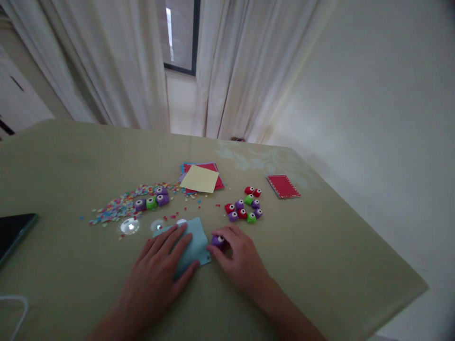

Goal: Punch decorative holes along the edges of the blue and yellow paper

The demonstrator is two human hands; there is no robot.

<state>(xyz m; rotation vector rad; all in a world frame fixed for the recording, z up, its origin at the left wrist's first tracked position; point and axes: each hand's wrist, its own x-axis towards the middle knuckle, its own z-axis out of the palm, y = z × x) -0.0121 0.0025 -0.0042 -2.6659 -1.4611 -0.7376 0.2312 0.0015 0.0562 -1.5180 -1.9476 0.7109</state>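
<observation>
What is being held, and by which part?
The right hand holds a purple one-eyed piece by its sides; the left hand rests on blue paper.

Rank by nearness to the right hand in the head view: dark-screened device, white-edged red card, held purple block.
1. Purple block: in the right hand.
2. Red card: beyond it, rightward.
3. Dark-screened device: at the picture's left edge.

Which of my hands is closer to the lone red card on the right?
Right. Your right hand, holding a purple googly-eyed block, is nearer you and left of the red card; your left hand is farther left, on the light-blue paper.
</observation>
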